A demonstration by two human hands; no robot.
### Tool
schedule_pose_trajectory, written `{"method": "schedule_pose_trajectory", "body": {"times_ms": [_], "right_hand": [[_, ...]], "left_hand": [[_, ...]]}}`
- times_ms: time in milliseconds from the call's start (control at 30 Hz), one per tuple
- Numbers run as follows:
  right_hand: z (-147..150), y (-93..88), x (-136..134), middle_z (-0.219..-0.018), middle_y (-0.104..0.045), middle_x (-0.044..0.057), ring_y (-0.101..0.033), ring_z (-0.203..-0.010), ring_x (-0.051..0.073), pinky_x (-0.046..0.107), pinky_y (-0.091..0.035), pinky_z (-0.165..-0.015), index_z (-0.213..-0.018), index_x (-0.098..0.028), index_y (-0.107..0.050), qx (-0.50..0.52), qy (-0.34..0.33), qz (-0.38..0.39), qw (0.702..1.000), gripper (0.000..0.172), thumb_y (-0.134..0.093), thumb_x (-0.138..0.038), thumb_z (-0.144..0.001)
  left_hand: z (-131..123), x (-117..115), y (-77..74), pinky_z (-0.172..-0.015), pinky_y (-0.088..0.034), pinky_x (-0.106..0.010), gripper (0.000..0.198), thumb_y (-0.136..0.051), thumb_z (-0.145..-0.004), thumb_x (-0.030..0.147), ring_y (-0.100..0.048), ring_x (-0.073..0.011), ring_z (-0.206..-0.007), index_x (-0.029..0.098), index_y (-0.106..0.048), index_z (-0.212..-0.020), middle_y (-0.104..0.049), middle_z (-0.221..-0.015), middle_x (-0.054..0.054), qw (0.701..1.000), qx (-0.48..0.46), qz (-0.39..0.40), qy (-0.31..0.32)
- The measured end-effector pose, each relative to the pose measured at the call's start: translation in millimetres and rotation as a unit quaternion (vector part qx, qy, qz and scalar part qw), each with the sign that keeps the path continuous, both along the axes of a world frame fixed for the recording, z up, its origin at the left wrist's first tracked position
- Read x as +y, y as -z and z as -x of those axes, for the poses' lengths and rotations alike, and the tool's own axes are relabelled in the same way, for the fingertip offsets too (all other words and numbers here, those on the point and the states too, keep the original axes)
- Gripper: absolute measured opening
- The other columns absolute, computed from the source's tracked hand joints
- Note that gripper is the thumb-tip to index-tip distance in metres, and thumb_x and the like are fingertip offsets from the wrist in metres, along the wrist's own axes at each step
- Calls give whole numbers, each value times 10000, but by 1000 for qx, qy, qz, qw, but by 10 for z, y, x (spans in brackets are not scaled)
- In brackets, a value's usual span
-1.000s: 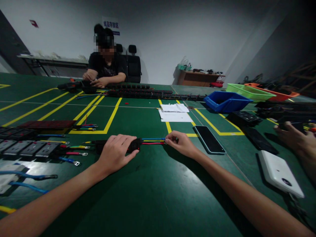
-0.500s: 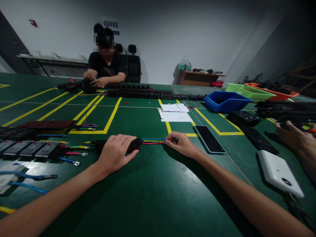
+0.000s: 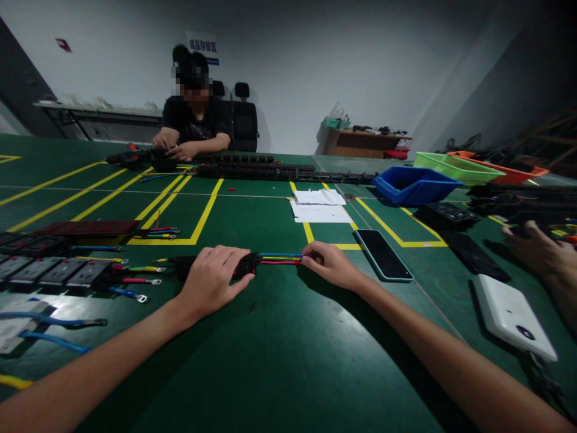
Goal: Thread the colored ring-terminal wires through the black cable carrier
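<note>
Socket module held flat on the green table [image 3: 279, 361]
Your left hand [image 3: 211, 279] clamps the black module [image 3: 246, 265]; beside it, your right hand [image 3: 331, 264] pinches its coloured wires [image 3: 279, 258].

Matt green table mat [image 3: 279, 361], glossy plastic-sheathed wires [image 3: 279, 258], black plastic socket [image 3: 246, 265]

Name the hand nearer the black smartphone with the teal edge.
Right. The right hand, pinching the coloured wires, sits just left of the black teal-edged smartphone; the left hand grips the black connector block farther left.
</note>
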State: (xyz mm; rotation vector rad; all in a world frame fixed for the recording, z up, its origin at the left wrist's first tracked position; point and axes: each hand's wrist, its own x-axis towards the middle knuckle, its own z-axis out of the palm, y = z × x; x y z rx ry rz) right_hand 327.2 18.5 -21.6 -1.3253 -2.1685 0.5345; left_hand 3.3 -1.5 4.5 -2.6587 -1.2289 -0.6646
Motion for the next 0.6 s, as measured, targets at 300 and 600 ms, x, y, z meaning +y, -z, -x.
{"method": "schedule_pose_trajectory", "body": {"times_ms": [300,600], "right_hand": [[-16,61,18,-733,-598,0,-499,-629,142,265,-313,-579,-929,-214,-637,10,-4,1,1000,132,-576,-331,-929],[9,77,32,-703,-573,-12,-480,-613,132,251,-295,-574,-930,-199,-625,19,13,-11,1000,197,-543,-377,-951]], "left_hand": [[-2,2,-7,-883,-505,-489,411,-624,-950,402,-662,-319,-1076,168,-618,-1288,-720,-1196,-140,1000,6,2,2],[11,-3,12,-885,-500,-474,419,-635,-945,402,-660,-311,-1074,160,-618,-1288,-719,-1187,-134,1000,0,-2,-2]]}}
